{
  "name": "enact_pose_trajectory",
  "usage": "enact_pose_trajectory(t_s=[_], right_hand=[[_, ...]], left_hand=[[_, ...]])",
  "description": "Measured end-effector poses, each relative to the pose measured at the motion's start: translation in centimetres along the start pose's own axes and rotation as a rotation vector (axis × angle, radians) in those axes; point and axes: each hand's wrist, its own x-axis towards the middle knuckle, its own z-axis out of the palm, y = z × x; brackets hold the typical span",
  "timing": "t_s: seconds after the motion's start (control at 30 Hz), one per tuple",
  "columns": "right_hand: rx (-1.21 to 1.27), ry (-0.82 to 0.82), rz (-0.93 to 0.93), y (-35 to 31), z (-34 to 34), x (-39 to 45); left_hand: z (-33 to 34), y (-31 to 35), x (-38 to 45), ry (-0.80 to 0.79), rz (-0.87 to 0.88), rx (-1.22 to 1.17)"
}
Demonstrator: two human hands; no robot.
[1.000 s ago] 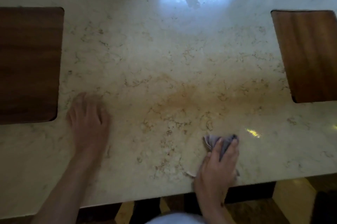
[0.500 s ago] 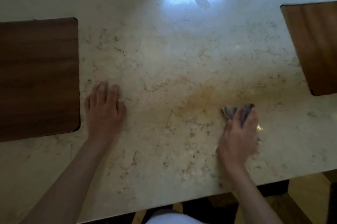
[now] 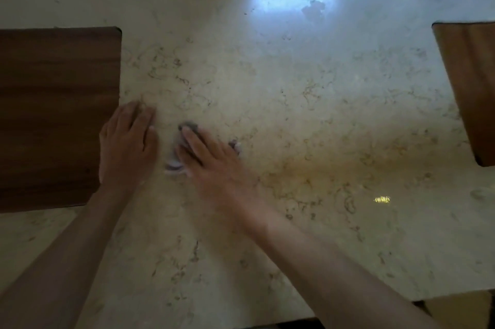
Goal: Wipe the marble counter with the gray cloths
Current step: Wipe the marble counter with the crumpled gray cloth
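Since the earlier frame, the right hand (image 3: 214,165) has carried the gray cloth (image 3: 187,128) across the marble counter (image 3: 267,93), from the brownish stained zone to a place just beside the left hand (image 3: 127,144). That hand rests near the dark wooden panel (image 3: 56,114) as before, though the view has shifted.

The right hand lies flat on the cloth, with the fingers stretched out and close together, pressing it down on the marble and not gripping it. The left hand is also flat on the counter, fingers together, palm down, holding nothing; I judge that it only supports the body.

The step in hand seems to be a wiping stroke, now at its end toward the dark wooden panel. The next move probably calls for a stroke away from the panel, with the same pressure, back over the stained zone (image 3: 334,165), which looks yet untreated.

The cloth is small, crumpled and mostly hidden under the right hand; only its gray and pale edges show around the fingers. It is blurred, so I cannot tell its texture or whether it is wet.
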Motion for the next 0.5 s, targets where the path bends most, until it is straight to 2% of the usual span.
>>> enact_pose_trajectory(t_s=[0.1,0.17,0.2,0.3,0.37,0.4,0.5], right_hand=[[0.111,0.039,-0.198,-3.1,0.9,-7.8],[0.065,0.028,-0.256,-1.4,-0.2,-11.3],[0.044,0.024,-0.205,0.4,-1.3,-11.6],[0.058,0.1,0.297,8.1,-4.8,-9.0],[-0.009,0.135,0.564,11.7,-6.3,-5.2],[0.0,0.156,0.611,12.3,-6.3,-3.2],[0.046,0.219,0.519,8.7,-4.6,1.0]], left_hand=[[0.0,-0.2,0.0,-0.028,-0.008,-0.002],[0.0,0.1,0.0,-0.034,-0.01,0.03],[0.0,0.2,-0.1,-0.032,-0.008,0.046],[0.2,0.4,0.0,-0.026,-0.02,0.071],[0.3,0.4,0.0,-0.031,-0.026,0.077],[0.3,0.4,0.0,-0.03,-0.026,0.08],[0.3,0.5,-0.1,-0.026,-0.034,0.054]])
